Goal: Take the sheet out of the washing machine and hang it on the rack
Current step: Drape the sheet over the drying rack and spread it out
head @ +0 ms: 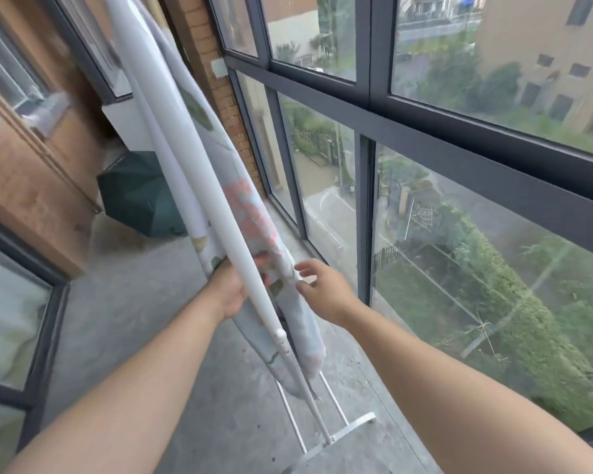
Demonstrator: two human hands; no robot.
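A pale sheet (254,220) with pink and green flower print hangs draped over the white rack (199,172), which runs from the upper left down to its foot (339,436) on the floor. My left hand (233,289) reaches under the near rail and grips the sheet from the left side. Just right of the sheet's edge, my right hand (322,289) hovers with fingers spread and thumb near the cloth, holding nothing. The washing machine is out of view.
Tall dark-framed windows (367,145) run close along the right of the rack. A dark green umbrella (141,193) lies open on the concrete floor at the back left. A brick wall and wooden frame (31,186) stand on the left.
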